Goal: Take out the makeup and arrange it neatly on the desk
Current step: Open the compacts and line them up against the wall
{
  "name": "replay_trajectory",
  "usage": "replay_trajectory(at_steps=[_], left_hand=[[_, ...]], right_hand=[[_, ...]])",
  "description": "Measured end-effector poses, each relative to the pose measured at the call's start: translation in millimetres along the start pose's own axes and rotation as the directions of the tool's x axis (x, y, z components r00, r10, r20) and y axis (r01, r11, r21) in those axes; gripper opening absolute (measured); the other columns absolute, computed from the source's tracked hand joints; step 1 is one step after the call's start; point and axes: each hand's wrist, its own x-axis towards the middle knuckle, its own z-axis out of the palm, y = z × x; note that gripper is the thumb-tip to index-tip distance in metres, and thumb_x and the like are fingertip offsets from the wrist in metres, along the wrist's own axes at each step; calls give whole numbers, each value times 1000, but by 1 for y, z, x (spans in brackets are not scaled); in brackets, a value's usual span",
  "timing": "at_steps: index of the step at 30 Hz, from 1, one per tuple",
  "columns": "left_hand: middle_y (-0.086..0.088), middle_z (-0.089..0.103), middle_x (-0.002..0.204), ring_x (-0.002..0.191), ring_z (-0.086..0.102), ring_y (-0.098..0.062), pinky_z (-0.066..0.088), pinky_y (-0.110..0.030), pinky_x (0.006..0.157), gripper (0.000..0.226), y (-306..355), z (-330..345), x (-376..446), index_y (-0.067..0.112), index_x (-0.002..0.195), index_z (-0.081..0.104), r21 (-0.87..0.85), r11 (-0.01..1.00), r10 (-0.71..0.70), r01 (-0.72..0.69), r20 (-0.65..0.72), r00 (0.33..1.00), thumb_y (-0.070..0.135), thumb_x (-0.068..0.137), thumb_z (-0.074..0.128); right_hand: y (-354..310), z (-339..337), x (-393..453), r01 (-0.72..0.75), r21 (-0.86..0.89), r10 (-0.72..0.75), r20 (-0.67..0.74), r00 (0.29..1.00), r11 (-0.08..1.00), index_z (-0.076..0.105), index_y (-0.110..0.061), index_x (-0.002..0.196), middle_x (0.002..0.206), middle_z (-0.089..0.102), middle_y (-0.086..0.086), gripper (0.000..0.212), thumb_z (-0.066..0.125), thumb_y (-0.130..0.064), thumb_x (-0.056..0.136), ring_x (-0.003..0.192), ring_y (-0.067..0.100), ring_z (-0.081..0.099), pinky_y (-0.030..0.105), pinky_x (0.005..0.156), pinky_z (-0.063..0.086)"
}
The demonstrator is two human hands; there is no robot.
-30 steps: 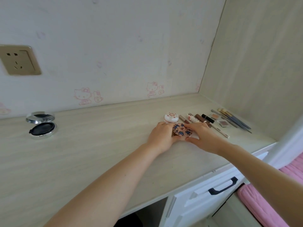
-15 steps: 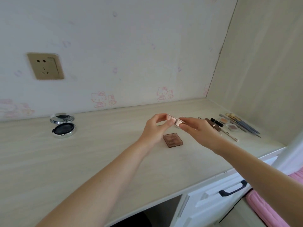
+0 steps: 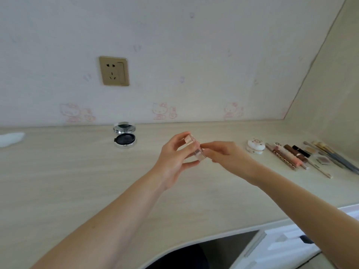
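i held the rose-gold compact above the desk, left hand gripping it, right hand pinching its right edge.

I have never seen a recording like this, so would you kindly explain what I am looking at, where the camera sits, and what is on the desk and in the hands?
There is no machine here. A person wears a camera on the head that looks forward and down, so you see their own two bare arms reaching out over a pale wooden desk.

The left hand and the right hand together hold a small pink-gold makeup case above the desk, pinched between their fingers.

On the desk, an open round compact lies near the wall, under a wall socket. To the right a small white round case sits beside a neat row of makeup tubes and brushes. Something white lies at the far left; I cannot tell what it is.
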Motion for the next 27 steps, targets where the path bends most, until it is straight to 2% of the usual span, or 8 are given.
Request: replay_trajectory(at_steps=[3,6,8,11,14,17,22,27], left_hand=[[-11,62,124,100,69,-26,57,-46,82,43,7,-22,-9,19,122,58,-7,1000,1,-2,-60,998,16,82,74],[-11,64,121,99,69,-26,57,-47,81,43,11,-39,-18,19,121,58,13,1000,2,0,-106,994,18,82,75],[-11,65,120,99,69,-27,57,-47,81,43,13,-49,-25,19,121,58,12,1000,5,-3,-125,992,18,81,75],[-11,64,122,102,68,-28,57,-47,79,46,17,-59,-34,18,122,58,-17,1000,2,-4,-130,991,18,80,75],[-10,65,122,104,67,-29,56,-49,82,50,23,-69,-43,20,125,58,-17,1000,-7,5,-124,992,21,78,75],[-9,65,122,107,66,-28,56,-49,84,52,28,-81,-51,20,128,58,-19,1000,-4,2,-97,995,21,78,73],[-11,67,120,107,66,-30,56,-48,84,58,33,-94,-62,18,132,55,-4,1000,15,-15,-74,997,17,77,71],[-13,63,125,105,67,-29,57,-44,84,53,31,-103,-63,14,135,52,12,999,49,-48,-104,993,6,84,66]], right_hand=[[-17,26,6,76,-131,-63,101,993,988,62,-33,120,114,66,-19,31,60,-41,90,106,-3,61,25,95,48],[-26,47,16,76,-225,-52,107,993,971,61,-32,120,115,64,-20,41,61,-52,84,108,0,60,25,92,50],[-33,57,21,80,-189,-63,92,994,979,61,-29,118,114,64,-18,43,64,-51,81,107,1,61,24,91,50],[-45,69,26,69,-41,-66,67,996,997,56,-25,123,118,63,-13,48,71,-40,80,103,0,63,24,90,51],[-55,74,29,57,55,-63,125,990,997,53,-27,127,124,61,-10,58,78,-34,75,99,2,66,31,92,53],[-61,78,30,79,134,-104,189,976,988,57,-31,124,124,62,-10,56,81,-25,74,100,4,67,35,92,54],[-69,85,32,110,131,-138,232,963,985,58,-32,124,120,65,-10,60,83,-20,70,94,7,70,39,93,54],[-72,91,37,148,95,-168,255,952,984,62,-37,121,118,65,-14,58,82,-29,66,104,5,65,38,95,53]])
